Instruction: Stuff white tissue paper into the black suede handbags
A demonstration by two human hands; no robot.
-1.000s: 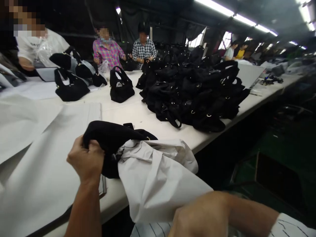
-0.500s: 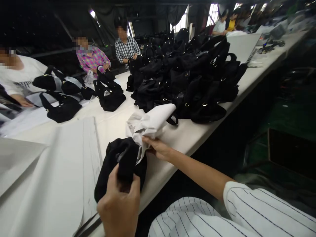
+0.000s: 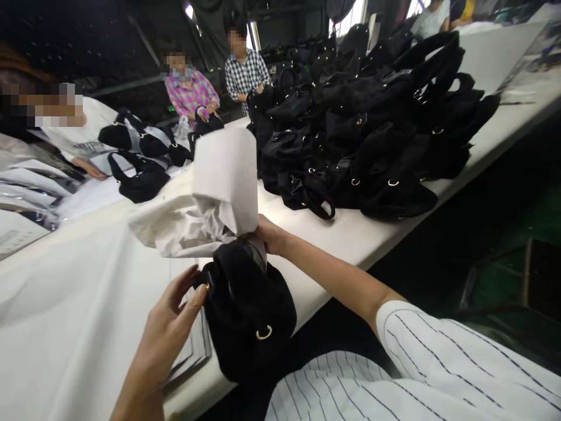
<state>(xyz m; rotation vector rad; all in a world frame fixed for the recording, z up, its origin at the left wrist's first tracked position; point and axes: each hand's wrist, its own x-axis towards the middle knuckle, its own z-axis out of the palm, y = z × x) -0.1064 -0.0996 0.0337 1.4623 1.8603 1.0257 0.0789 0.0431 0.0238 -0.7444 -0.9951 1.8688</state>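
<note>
A small black handbag [image 3: 248,313] with a gold ring stands at the near edge of the white table [image 3: 350,234]. Crumpled white paper [image 3: 214,199] sticks up out of its top. My left hand [image 3: 169,330] has its fingers stretched against the bag's left side and touches it near the rim. My right hand [image 3: 269,234] is at the bag's opening, pressed against the paper where it enters the bag; its fingers are mostly hidden behind the paper.
A big heap of black handbags [image 3: 363,128] fills the table to the right. White paper sheets [image 3: 65,304] cover the left. More bags [image 3: 140,175] lie farther back. Three people sit across the table at the far left and centre.
The bag has turned upright and nearer me. My left hand has let go of its fabric and now rests open at its side. The paper stands higher and more unfolded above the opening.
</note>
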